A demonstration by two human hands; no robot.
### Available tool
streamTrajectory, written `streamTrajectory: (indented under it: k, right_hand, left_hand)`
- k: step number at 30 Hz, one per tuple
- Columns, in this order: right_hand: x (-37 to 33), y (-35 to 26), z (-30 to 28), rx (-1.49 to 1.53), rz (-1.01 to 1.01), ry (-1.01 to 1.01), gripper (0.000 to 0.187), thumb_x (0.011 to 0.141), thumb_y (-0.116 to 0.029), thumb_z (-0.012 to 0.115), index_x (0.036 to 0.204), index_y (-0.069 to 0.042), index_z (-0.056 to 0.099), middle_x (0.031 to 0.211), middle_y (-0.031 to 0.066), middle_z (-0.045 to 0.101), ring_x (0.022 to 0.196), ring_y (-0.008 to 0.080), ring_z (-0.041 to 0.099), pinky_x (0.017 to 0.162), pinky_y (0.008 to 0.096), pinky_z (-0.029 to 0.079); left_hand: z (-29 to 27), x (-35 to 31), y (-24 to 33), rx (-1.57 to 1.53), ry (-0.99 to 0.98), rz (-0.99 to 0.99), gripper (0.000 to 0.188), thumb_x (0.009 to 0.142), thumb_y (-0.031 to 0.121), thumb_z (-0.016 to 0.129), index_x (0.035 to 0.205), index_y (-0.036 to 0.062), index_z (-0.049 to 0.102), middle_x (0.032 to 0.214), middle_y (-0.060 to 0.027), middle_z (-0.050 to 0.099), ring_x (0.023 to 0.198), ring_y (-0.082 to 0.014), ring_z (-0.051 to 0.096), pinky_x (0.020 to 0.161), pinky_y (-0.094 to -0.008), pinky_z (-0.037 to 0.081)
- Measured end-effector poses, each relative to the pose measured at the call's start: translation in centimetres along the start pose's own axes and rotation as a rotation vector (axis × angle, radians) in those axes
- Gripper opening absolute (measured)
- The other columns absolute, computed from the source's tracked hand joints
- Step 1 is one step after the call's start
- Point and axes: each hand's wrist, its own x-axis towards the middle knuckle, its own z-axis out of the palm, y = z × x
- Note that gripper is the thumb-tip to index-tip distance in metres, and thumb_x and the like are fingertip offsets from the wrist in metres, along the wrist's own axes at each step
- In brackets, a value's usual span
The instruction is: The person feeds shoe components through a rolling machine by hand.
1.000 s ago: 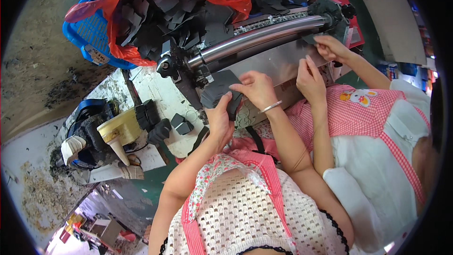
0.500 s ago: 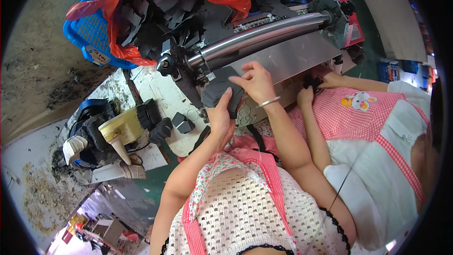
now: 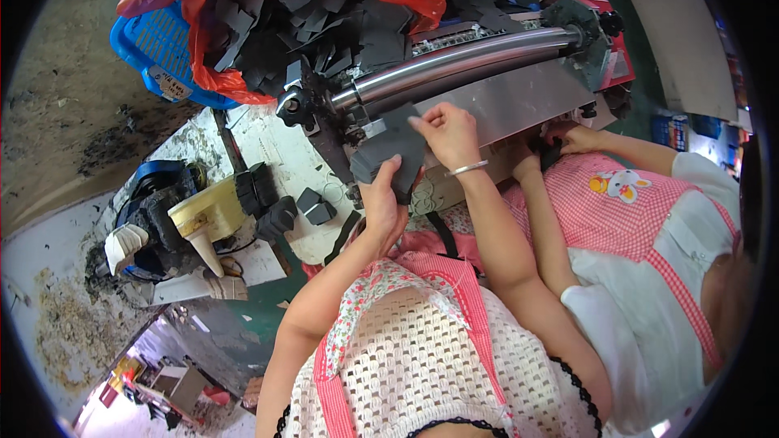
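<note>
My left hand [image 3: 383, 207] is closed around a fanned stack of thin dark grey sheet pieces [image 3: 380, 154], its thumb lying across the top. At the stack's right edge my right hand [image 3: 454, 136], a silver bangle on its wrist, pinches a dark sheet piece [image 3: 400, 119]. Both hands are in front of a machine with a shiny metal roller [image 3: 466, 61] and a flat metal plate [image 3: 519, 101]. The stack sits at the plate's left end. My fingers partly hide the stack's lower side.
Behind the roller, a red plastic bag [image 3: 203, 20] of dark pieces fills a blue basket [image 3: 146, 49]. Small bundles of dark pieces [image 3: 315, 207] lie on the white tabletop, beside a yellowish tape dispenser [image 3: 207, 215]. At right, a co-worker's hands [image 3: 560, 142] hold something dark.
My right hand has moved slightly right, and its fingers have closed in at the stack's edge. The view has shifted a little; my left hand keeps its hold on the stack.
</note>
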Motion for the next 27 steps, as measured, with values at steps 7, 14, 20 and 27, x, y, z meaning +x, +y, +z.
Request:
streamTrajectory:
  k: [7,14,20,27]
  right_hand:
    - [-0.6,-0.3,0.8,0.164,0.064,0.225,0.024,0.078,-0.014,0.077,0.084,0.003,0.061,0.065,0.0065,0.063,0.057,0.0107,0.062,0.053,0.0238,0.049]
    - [-0.9,0.0,-0.5,0.212,0.253,0.000,0.026,0.075,-0.013,0.080,0.086,0.003,0.062,0.072,0.0064,0.064,0.063,0.0089,0.061,0.058,0.0232,0.050]
    - [-1.8,-0.3,-1.0,0.132,-0.070,-0.139,0.018,0.077,-0.007,0.075,0.086,0.004,0.063,0.068,0.0050,0.065,0.064,0.0109,0.064,0.059,0.0241,0.051]
    - [-1.6,-0.3,-0.4,0.097,-0.074,-0.030,0.012,0.079,-0.005,0.072,0.081,0.003,0.062,0.070,0.0095,0.067,0.061,0.0141,0.066,0.056,0.0257,0.052]
  left_hand:
    - [0.3,0.0,0.5,0.084,0.009,-0.003,0.027,0.090,0.012,0.061,0.112,-0.0007,0.053,0.107,-0.0096,0.060,0.093,-0.0202,0.063,0.077,-0.0355,0.058]
    - [0.2,0.2,0.5,-0.008,-0.006,-0.029,0.025,0.090,0.008,0.061,0.112,0.0004,0.053,0.107,-0.0106,0.060,0.097,-0.0216,0.063,0.080,-0.0372,0.058]
    - [-0.5,0.7,0.3,0.097,-0.002,-0.002,0.026,0.089,0.006,0.060,0.113,-0.0008,0.052,0.108,-0.0129,0.060,0.096,-0.0226,0.063,0.082,-0.0381,0.058]
    - [0.9,-0.2,0.6,0.044,-0.041,0.011,0.027,0.088,0.003,0.060,0.113,-0.0013,0.050,0.106,-0.0134,0.060,0.093,-0.0245,0.064,0.078,-0.0356,0.059]
